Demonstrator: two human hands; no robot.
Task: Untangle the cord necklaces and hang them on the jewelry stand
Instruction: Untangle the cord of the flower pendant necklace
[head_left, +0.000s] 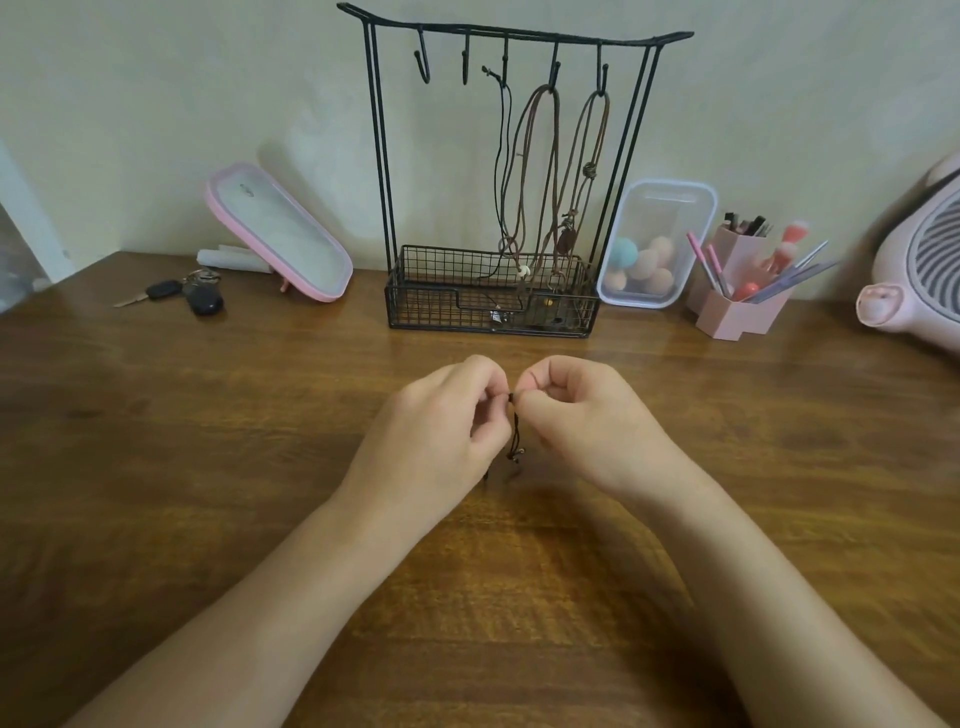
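Cord: thin black cord necklace (515, 439), knotted, dangling between both hands.
Hands: left hand (441, 423) and right hand (587, 415) pinch its top.
Worktop: grained brown wood worktop (208, 467).

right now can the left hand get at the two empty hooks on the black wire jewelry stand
Probably yes: only bare wooden table lies between the left hand and the stand, and nothing hangs on those hooks. It is busy, though, pinching a thin black cord with the right hand.

Open table (208, 441) lies before the stand (431, 291), up to the left hand (441, 415) and right hand (587, 410) pinching a cord (516, 432). Its two left hooks (422, 54) hang free; necklaces (590, 169) fill the rest. Mirror (280, 234) and keys (202, 299) flank its left, box (670, 215) and holder (737, 318) its right.
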